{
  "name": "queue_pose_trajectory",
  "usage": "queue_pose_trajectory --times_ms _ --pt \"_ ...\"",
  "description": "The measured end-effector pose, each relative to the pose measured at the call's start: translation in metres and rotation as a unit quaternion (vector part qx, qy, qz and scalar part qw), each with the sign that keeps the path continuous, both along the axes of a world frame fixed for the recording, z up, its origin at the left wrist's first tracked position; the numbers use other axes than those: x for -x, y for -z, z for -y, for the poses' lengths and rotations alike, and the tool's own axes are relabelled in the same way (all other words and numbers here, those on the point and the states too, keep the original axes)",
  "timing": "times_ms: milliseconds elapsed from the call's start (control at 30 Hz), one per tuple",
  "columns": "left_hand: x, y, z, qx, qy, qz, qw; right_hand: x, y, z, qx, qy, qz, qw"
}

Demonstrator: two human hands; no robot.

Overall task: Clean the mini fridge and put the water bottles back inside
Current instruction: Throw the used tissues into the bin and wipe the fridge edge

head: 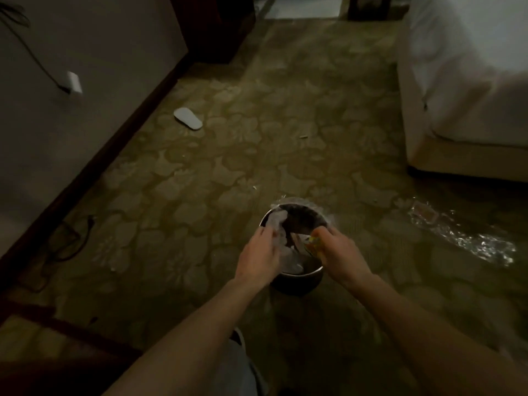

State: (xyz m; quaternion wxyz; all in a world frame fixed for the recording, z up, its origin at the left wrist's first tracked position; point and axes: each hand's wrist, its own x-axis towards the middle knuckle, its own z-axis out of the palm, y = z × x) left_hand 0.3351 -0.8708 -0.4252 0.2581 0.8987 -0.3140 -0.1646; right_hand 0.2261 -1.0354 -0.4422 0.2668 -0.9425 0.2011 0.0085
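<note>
both hands (258,252) over metal bin (297,284), patterned carpet (228,172)

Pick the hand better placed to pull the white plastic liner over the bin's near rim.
Left, probably. The left hand already has its grip on the white plastic liner at the round metal bin; the right hand holds something yellow.

A white slipper (188,118) is lying on the patterned carpet (285,124) near the dark baseboard (114,144) along its left edge. A black cable (31,52) is running down the wall to a white plug (73,82). Crumpled clear plastic (468,238) is glinting toward the carpet's right edge, below the white bed (468,81).
</note>
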Motion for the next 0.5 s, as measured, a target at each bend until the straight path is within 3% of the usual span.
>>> queue_pose_trajectory --times_ms 100,233,500 --pt "-0.01 0.026 0.013 -0.058 -0.025 -0.061 0.996 -0.011 0.021 0.005 -0.006 -0.014 -0.025 1.0" --pt "-0.011 0.043 0.011 -0.059 -0.029 -0.102 0.993 -0.02 0.035 0.004 -0.011 -0.039 -0.048 0.998" --pt "-0.01 0.031 0.004 -0.046 -0.02 -0.095 0.994 -0.022 0.028 -0.012 0.026 -0.025 -0.01 0.999"
